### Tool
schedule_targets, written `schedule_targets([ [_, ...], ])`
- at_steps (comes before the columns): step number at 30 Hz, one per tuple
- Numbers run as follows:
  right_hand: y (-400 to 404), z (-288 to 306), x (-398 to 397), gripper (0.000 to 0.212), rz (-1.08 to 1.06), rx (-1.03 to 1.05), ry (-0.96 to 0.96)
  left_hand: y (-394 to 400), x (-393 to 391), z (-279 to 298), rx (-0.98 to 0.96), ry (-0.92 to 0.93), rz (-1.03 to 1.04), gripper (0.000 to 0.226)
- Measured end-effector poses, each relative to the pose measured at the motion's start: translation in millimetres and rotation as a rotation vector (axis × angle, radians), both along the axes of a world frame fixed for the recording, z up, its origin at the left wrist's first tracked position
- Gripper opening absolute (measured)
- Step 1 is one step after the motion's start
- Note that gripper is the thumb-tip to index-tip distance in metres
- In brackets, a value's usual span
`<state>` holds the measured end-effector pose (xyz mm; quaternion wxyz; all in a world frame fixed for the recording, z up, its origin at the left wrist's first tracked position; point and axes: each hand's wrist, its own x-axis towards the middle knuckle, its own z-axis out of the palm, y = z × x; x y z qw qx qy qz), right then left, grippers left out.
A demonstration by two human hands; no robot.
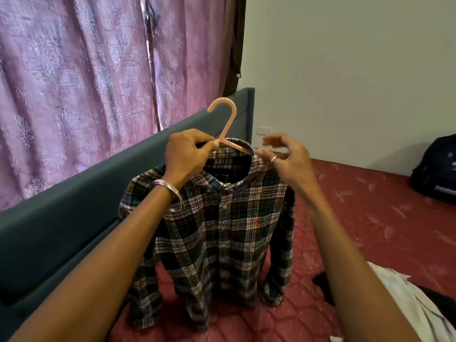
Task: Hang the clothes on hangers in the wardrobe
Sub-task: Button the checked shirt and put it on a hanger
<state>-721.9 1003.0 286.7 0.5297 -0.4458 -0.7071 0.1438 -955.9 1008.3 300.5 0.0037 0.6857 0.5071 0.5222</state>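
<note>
Bedroom interior: a red quilted bed [370, 218] fills the lower right of the frame, bounded on the left by a teal headboard [74, 206] that runs diagonally from the lower left to upper centre, with pink patterned curtains [86, 82] behind it and a plain pale wall [345, 70] at upper right. At frame centre a plaid shirt [222, 230] hangs from a pink hanger [225, 127], its hem and cuffs gathered on the bed surface; the buttoned front faces the camera and a small red emblem shows on the chest. The hanger hook rises above the collar, open end toward the upper left, and one hanger arm slants to the right into the collar. The left hand [185, 156], just left of the collar, has its fingers curled round the hanger at the base of the hook, holding shirt and hanger up; a silver bangle [170, 191] circles its wrist. The right hand [288, 161], at the right side of the collar, has thumb and fingers bent toward the collar edge; motion blur prevents telling whether they pinch the fabric. A ring sits on one of its fingers. A wall socket [264, 131] lies just beyond the headboard end. A dark bag [436, 169] rests at the right edge, and white cloth [407, 304] lies at the lower right corner.
</note>
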Motion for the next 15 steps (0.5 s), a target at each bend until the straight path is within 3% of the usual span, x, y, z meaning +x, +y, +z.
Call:
schedule_targets([
  [2,9,0,12,0.04,0.175,-0.065,-0.307,-1,5,8,0.007,0.005,-0.003,0.02],
  [3,15,-3,16,0.035,0.213,-0.073,-0.373,-1,6,11,0.007,0.008,-0.009,0.02],
  [5,22,-3,20,0.012,0.237,-0.069,-0.332,-1,4,18,-0.005,0.03,-0.032,0.019],
  [9,32,17,6,0.043,0.091,-0.104,-0.215,-3,4,29,0.002,0.086,-0.127,0.015],
  [13,29,0,-2,0.041,0.077,0.105,-0.33,-5,4,25,0.08,0.006,-0.043,0.014],
  [15,36,-18,19,0.037,0.076,0.085,-0.508,-5,-6,25,0.091,0.017,0.005,0.016],
])
